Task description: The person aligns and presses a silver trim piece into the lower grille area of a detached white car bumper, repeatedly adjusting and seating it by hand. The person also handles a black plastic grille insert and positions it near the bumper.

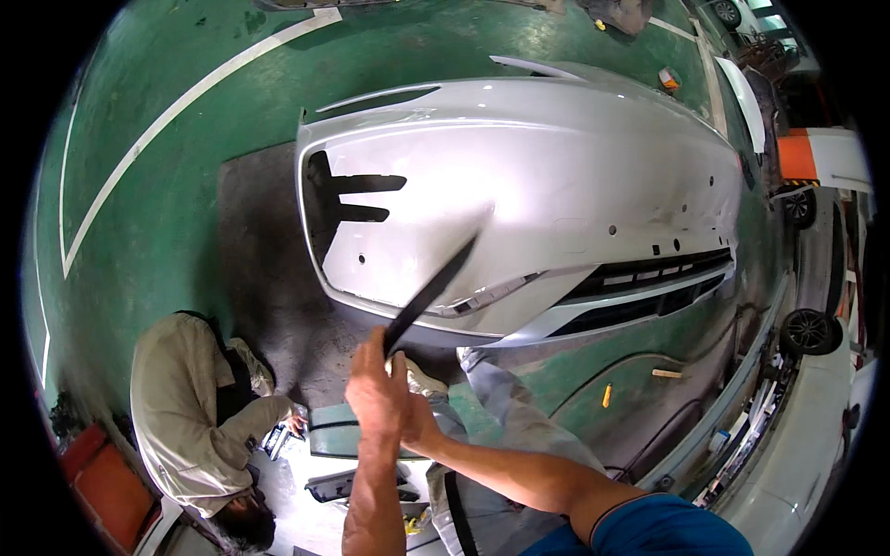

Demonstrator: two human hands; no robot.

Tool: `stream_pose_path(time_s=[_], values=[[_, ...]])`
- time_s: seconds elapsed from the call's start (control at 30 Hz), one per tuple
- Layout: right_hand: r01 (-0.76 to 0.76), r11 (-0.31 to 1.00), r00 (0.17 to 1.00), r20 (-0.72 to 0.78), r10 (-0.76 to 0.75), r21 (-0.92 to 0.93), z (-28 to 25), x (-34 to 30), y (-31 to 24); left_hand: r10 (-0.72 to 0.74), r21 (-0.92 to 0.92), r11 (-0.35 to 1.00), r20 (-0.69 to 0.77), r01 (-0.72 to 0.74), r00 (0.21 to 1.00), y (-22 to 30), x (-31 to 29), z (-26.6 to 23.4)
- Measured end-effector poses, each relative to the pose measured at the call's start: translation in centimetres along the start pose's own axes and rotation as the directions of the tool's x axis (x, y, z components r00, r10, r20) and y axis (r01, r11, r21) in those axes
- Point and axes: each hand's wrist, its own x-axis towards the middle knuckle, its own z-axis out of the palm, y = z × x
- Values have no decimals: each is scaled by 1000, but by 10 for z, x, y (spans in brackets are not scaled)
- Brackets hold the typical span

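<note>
My left hand (375, 394) is closed around the lower end of a long, flat black strip (434, 289). Its tapered far end points up and to the right, in front of a silver car bumper (519, 176) on the floor. I cannot tell whether the tip touches the bumper. My right hand (419, 428) is pressed close against the left one at the wrist; its fingers are mostly hidden behind it. The bumper has slots at its left end, several small round holes and dark grilles along its near right edge.
A co-worker (181, 408) crouches at the left, one hand on a small silvery object (276, 439). A dark mat (264, 213) lies partly under the bumper. A yellow-handled tool (607, 396) and a hose (640, 358) are on the green floor. Cars (788, 454) stand at the right.
</note>
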Motion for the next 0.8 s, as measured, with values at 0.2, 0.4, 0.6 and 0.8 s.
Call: stream_pose_path(time_s=[0.2, 0.4, 0.6, 0.8], values=[[-25, 1000, 999, -44, 25, -12, 9, -7, 22, -2, 2, 1000, 97, 2, 995, -11, -8, 16], [18, 995, 999, -42, -23, -100, 8, -7, 45, -34, -17, 999, 182, 37, 983, -7, -11, 16], [24, 987, 997, -70, -35, -156, 7, -7, 41, -9, -92, 995, 230, 31, 973, -9, -14, 14], [-115, 993, 981, -158, 116, 16, -5, -10, 23, -104, -378, 911, 178, 165, 979, -25, -24, 2]])
